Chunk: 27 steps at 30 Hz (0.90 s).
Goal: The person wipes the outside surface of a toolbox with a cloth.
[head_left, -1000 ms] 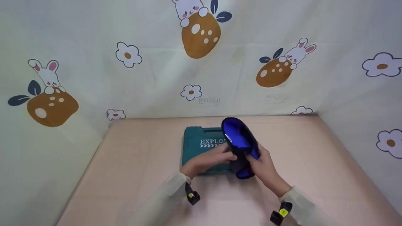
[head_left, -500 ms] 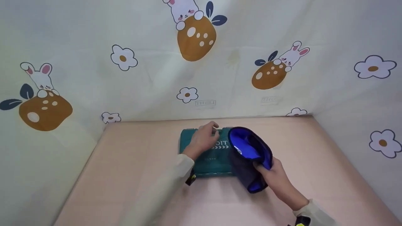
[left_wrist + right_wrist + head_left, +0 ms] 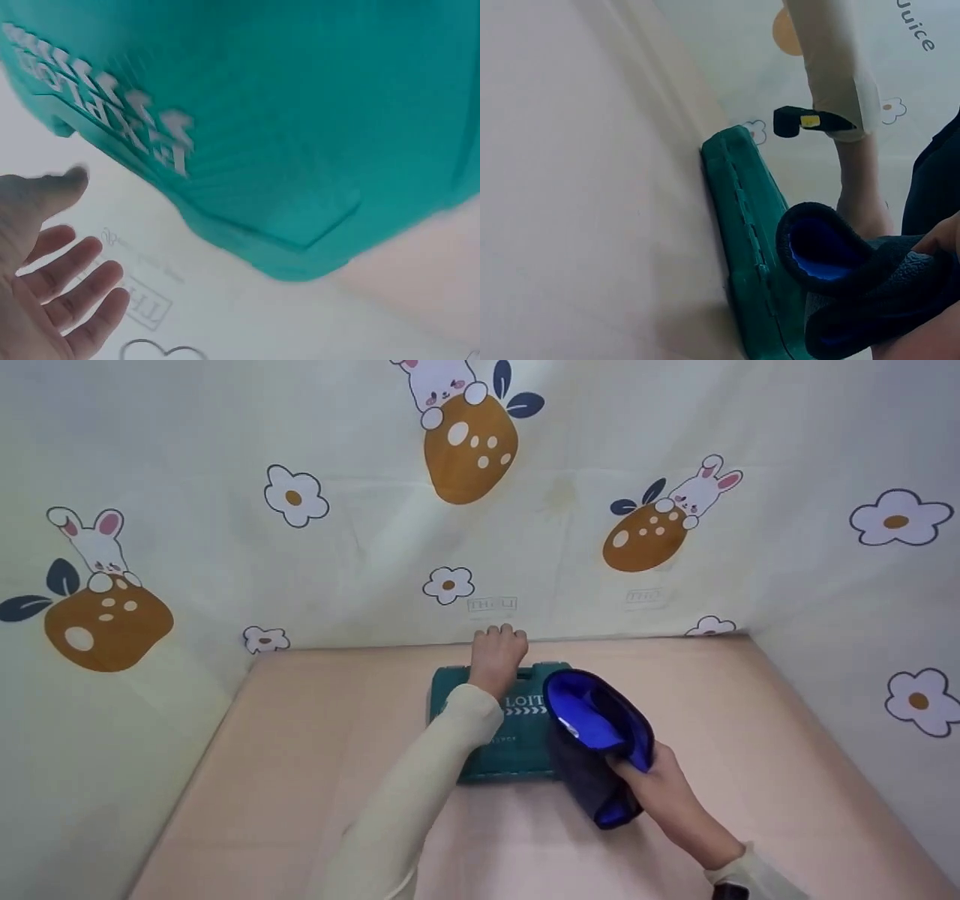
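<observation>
A green hard plastic case (image 3: 517, 757) with white lettering lies flat on the table; its side edge with latches shows on the case (image 3: 735, 195) in the right wrist view. My left hand (image 3: 499, 656) is over the case's far edge, by the handle. In the left wrist view that hand (image 3: 52, 277) has its thumb apart and fingers loosely bent, holding nothing, beside the case (image 3: 315, 135). My right hand (image 3: 664, 780) grips a folded dark padded wrap (image 3: 589, 780) with bright blue lining, thumb on its near side. The wrap hangs over the case's right part.
The table (image 3: 322, 780) has a pale pink cover. Cloth walls (image 3: 360, 540) printed with rabbits, fruit and flowers close off the back and both sides. A dark strap (image 3: 810, 120) sits on my left wrist.
My left hand has let go of the wrap and moved left and away, to the case's far edge. My right hand has drawn the wrap slightly right and nearer.
</observation>
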{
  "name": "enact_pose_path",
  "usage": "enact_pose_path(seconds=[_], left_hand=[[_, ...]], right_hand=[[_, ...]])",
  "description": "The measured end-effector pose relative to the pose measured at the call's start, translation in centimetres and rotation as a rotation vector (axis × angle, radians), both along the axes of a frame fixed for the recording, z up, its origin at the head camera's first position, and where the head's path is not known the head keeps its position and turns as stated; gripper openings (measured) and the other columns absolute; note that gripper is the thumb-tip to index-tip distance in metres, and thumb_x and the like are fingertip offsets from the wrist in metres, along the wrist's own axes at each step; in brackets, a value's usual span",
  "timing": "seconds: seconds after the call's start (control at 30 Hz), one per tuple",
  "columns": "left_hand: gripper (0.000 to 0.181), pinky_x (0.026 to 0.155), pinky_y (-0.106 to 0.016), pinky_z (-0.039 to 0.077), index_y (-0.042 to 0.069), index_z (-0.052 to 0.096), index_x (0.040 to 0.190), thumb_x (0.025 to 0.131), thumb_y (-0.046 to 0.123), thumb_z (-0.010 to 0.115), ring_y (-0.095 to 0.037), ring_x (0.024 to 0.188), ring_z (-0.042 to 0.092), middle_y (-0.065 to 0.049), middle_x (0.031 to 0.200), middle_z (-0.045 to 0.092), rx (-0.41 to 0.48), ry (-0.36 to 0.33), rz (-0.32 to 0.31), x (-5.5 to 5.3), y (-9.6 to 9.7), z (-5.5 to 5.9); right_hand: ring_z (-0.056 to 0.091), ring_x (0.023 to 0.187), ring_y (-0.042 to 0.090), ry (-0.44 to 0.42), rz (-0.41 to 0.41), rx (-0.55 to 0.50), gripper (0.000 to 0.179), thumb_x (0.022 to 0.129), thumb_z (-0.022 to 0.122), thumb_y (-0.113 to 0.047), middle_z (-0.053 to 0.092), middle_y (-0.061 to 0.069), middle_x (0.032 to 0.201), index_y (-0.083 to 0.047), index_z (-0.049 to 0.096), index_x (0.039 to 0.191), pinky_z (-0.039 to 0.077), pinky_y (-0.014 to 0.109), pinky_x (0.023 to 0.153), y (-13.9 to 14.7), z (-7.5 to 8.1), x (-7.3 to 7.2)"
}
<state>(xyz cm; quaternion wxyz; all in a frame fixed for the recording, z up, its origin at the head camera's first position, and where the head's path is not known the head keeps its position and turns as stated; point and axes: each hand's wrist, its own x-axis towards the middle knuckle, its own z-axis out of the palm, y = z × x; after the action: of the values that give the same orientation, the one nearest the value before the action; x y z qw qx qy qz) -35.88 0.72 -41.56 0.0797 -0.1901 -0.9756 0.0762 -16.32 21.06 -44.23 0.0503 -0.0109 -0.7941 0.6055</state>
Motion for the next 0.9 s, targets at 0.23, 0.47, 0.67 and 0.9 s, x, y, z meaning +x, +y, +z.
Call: enact_pose_path(seconds=[0.23,0.47,0.67,0.9], left_hand=[[0.016,0.086,-0.041,0.052,0.015,0.076,0.109,0.102,0.011,0.063,-0.023,0.093,0.063,-0.006,0.103,0.07,-0.096,0.026,-0.034,-0.9,1.4,-0.9],[0.019,0.083,-0.04,0.052,0.022,0.081,0.102,0.1,0.012,0.065,-0.016,0.079,0.062,0.001,0.094,0.074,-0.107,-0.072,0.007,-1.4,1.5,-1.9],[0.019,0.074,-0.032,0.053,0.02,0.081,0.105,0.101,0.013,0.064,-0.015,0.075,0.057,0.002,0.087,0.07,-0.141,-0.133,0.03,-1.9,1.1,-2.4],[0.014,0.071,-0.03,0.052,0.017,0.079,0.103,0.101,0.016,0.066,-0.016,0.075,0.055,0.001,0.082,0.064,-0.089,-0.182,0.017,-2.2,1.0,-2.4]], right_hand=[[0.056,0.1,0.022,-0.01,-0.01,-0.022,0.029,0.092,0.066,0.002,0.065,0.012,0.11,0.008,0.061,0.12,0.045,0.029,0.09,0.2,-0.2,0.1],[0.056,0.097,0.022,-0.004,-0.012,-0.041,0.026,0.091,0.066,0.002,0.064,0.011,0.106,0.007,0.062,0.116,0.046,0.029,0.087,0.4,-0.5,0.1],[0.056,0.095,0.022,-0.007,-0.007,-0.051,0.024,0.091,0.064,0.004,0.064,0.011,0.104,0.007,0.062,0.115,0.047,0.03,0.085,0.4,-0.4,0.0],[0.055,0.093,0.023,-0.007,-0.017,-0.058,0.022,0.09,0.065,0.005,0.062,0.01,0.102,0.006,0.062,0.111,0.047,0.03,0.084,0.6,-0.4,-0.1]])
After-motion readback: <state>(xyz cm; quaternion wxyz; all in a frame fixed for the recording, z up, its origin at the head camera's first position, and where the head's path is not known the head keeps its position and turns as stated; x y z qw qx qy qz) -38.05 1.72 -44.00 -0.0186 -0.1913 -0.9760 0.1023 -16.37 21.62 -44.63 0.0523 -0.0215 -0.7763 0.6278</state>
